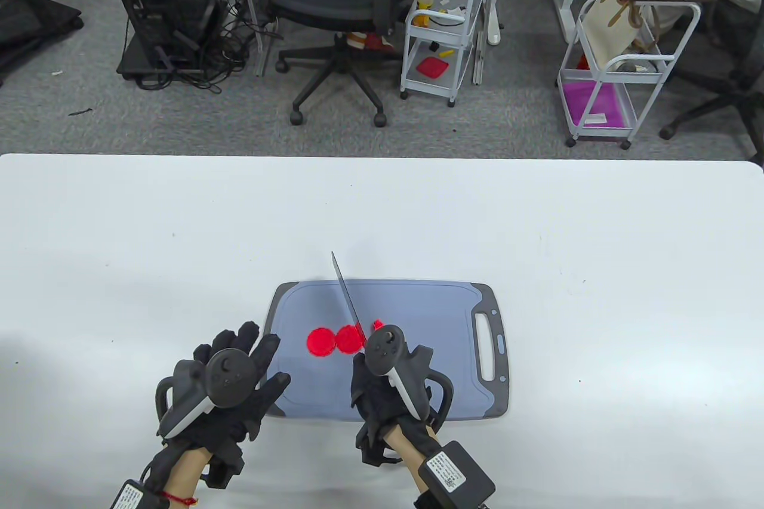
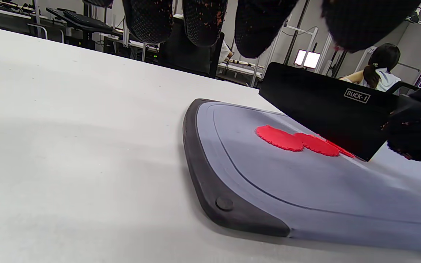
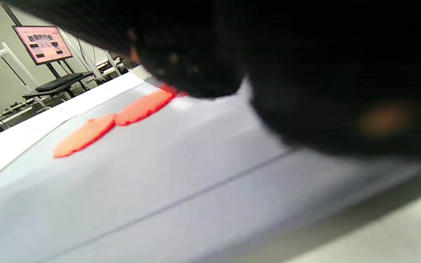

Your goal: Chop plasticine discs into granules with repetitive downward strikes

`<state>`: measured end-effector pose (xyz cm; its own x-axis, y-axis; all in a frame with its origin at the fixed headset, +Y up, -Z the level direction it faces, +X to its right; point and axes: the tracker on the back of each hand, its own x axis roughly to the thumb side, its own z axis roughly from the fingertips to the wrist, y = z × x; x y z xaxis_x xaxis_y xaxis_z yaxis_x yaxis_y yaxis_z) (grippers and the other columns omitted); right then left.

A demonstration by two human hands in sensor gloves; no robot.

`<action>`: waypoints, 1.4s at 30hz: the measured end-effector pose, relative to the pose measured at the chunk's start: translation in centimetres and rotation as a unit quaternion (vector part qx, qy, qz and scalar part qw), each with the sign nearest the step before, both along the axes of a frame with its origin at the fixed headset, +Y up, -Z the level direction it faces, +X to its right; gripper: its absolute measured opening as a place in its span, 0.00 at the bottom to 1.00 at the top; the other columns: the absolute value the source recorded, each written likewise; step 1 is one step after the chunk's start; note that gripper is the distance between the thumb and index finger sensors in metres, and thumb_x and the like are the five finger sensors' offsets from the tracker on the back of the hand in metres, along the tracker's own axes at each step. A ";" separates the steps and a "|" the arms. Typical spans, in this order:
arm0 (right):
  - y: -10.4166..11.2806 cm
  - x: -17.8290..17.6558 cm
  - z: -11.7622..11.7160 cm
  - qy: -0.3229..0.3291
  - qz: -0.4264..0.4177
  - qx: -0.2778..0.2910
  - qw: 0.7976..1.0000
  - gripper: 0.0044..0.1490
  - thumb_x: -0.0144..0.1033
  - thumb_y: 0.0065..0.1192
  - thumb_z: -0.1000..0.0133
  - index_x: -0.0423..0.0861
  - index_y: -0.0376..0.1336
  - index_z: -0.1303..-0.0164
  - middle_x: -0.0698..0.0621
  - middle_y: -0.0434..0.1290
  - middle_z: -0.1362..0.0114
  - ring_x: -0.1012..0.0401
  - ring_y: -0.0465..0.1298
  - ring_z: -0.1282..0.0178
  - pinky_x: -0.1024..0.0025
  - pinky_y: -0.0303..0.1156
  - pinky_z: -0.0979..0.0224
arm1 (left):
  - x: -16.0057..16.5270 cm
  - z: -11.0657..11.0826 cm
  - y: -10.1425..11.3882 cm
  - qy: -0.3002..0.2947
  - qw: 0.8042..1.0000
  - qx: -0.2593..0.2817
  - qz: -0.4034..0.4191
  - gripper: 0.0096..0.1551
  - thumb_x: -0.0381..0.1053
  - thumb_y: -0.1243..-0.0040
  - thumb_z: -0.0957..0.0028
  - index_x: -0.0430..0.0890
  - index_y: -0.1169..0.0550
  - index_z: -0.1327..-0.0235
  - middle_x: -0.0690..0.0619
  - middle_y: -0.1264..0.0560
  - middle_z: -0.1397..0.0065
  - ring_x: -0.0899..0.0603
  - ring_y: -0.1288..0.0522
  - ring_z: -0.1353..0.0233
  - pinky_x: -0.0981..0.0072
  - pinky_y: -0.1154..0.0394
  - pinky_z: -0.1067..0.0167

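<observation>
Red plasticine discs lie in a row on a grey cutting board [image 1: 430, 318]: a left disc [image 1: 320, 342], a middle disc [image 1: 348, 339], and a third mostly hidden [image 1: 377, 325]. My right hand [image 1: 382, 381] grips a black knife [image 1: 348, 300] whose blade slants over the middle and right discs. In the left wrist view the blade [image 2: 327, 109] is tilted, its heel near the right disc [image 2: 342, 149]. My left hand [image 1: 239, 378] lies open with fingers spread at the board's front left corner. The right wrist view is blurred; two discs show there [image 3: 86, 135].
The board's handle slot [image 1: 489, 348] is on its right side. The white table [image 1: 179, 234] stretches around the board. Beyond the far edge stand an office chair [image 1: 334, 2] and white trolleys [image 1: 439, 25].
</observation>
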<state>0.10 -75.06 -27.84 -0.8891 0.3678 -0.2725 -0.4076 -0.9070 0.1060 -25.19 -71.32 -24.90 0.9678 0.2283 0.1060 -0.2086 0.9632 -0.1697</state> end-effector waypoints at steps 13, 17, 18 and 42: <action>-0.9 1.0 -1.3 -0.013 -0.068 -0.037 0.997 0.30 0.52 0.62 0.44 0.40 0.68 0.46 0.57 0.82 0.68 0.54 0.87 0.94 0.54 0.79 0.85 | 0.0 0.0 -0.2 -0.004 1.000 -0.009 0.007 0.44 0.74 0.54 0.49 0.60 0.32 0.18 0.48 0.42 0.07 0.27 0.41 0.14 0.26 0.48 0.26; 0.4 1.7 -1.3 -0.007 -0.060 -0.013 0.998 0.30 0.52 0.64 0.44 0.39 0.70 0.46 0.55 0.83 0.68 0.53 0.86 0.93 0.54 0.79 0.84 | -0.1 0.1 0.0 -0.002 1.000 -0.004 0.004 0.44 0.74 0.54 0.49 0.60 0.32 0.18 0.48 0.42 0.07 0.27 0.41 0.14 0.26 0.48 0.26; 0.8 1.7 -1.2 -0.007 -0.066 0.005 0.998 0.30 0.52 0.64 0.45 0.39 0.70 0.46 0.55 0.83 0.68 0.53 0.86 0.94 0.54 0.79 0.84 | -0.1 0.1 0.0 -0.001 1.000 -0.004 0.004 0.44 0.74 0.54 0.49 0.60 0.32 0.18 0.48 0.42 0.07 0.27 0.41 0.14 0.26 0.48 0.26; 1.5 1.9 0.0 0.016 -0.057 -0.039 0.997 0.30 0.52 0.65 0.44 0.40 0.71 0.47 0.56 0.83 0.69 0.54 0.87 0.94 0.54 0.79 0.84 | -0.3 0.0 -0.1 -0.001 1.000 -0.007 0.005 0.44 0.74 0.54 0.49 0.60 0.32 0.18 0.48 0.42 0.07 0.27 0.41 0.14 0.26 0.47 0.26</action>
<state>2.00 -73.54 -27.84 -0.8516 0.4454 -0.2764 -0.5026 -0.8435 0.1894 -25.50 -71.41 -24.90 0.9651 0.2401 0.1042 -0.2188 0.9585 -0.1826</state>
